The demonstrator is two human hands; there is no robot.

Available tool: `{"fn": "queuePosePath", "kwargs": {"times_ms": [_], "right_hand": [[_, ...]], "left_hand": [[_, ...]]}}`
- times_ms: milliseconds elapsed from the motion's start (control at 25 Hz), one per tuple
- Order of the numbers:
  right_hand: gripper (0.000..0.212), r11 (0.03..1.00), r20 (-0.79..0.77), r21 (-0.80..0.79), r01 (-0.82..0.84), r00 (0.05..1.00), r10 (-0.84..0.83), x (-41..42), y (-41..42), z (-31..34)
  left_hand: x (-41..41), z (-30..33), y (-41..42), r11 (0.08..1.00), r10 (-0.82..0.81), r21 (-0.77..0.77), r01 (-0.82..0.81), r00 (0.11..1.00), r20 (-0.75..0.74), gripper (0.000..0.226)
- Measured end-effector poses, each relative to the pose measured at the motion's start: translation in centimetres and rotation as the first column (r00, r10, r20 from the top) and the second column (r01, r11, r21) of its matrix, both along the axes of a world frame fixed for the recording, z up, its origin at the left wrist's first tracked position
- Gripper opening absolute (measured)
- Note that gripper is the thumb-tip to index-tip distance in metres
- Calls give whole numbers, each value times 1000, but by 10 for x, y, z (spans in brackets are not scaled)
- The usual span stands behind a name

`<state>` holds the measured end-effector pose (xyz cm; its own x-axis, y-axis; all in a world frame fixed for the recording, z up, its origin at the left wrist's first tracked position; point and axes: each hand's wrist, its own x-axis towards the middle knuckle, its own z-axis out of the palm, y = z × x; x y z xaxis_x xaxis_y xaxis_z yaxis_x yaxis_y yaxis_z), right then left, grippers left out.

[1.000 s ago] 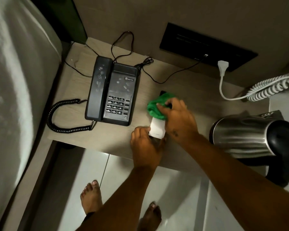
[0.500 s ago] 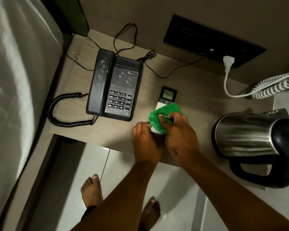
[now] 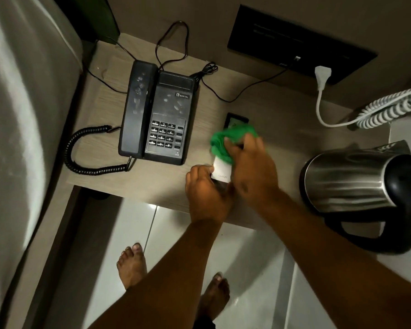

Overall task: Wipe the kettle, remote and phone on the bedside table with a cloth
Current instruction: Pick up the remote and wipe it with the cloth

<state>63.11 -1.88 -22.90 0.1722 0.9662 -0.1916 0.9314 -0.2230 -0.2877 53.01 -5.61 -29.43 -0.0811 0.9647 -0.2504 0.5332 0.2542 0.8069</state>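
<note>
A white remote [image 3: 221, 171] with a dark screen end lies on the wooden bedside table [image 3: 278, 119]. My left hand [image 3: 207, 193] grips its near end. A bunched green cloth [image 3: 226, 138] is pressed on the remote's upper half by my right hand [image 3: 252, 169], hiding most of the screen. A black corded phone [image 3: 157, 115] sits to the left, smudged with fingerprints. A steel kettle [image 3: 351, 179] with a black handle stands at the right.
A bed [image 3: 22, 138] borders the table on the left. Black cables [image 3: 171, 41] and the coiled phone cord [image 3: 86, 153] lie around the phone. A white plug [image 3: 322, 76] and coiled white cord [image 3: 389, 110] sit at the back right under a black wall panel [image 3: 299, 41]. My bare feet stand on the tiled floor.
My right hand has slid the green cloth back up the remote toward its screen end, after being down near the lower end half a second ago. My left hand still holds the remote.
</note>
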Motion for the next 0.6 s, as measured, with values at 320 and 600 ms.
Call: {"fn": "queuePosePath", "kwargs": {"times_ms": [320, 600], "right_hand": [[44, 998, 225, -51, -36, 973, 47, 20, 40, -2], [43, 998, 146, -14, -54, 988, 55, -3, 7, 2]], "left_hand": [[-1, 0, -1, 999, -27, -31, 26, 999, -22, 57], [0, 7, 3, 998, 35, -44, -34, 999, 9, 45]]}}
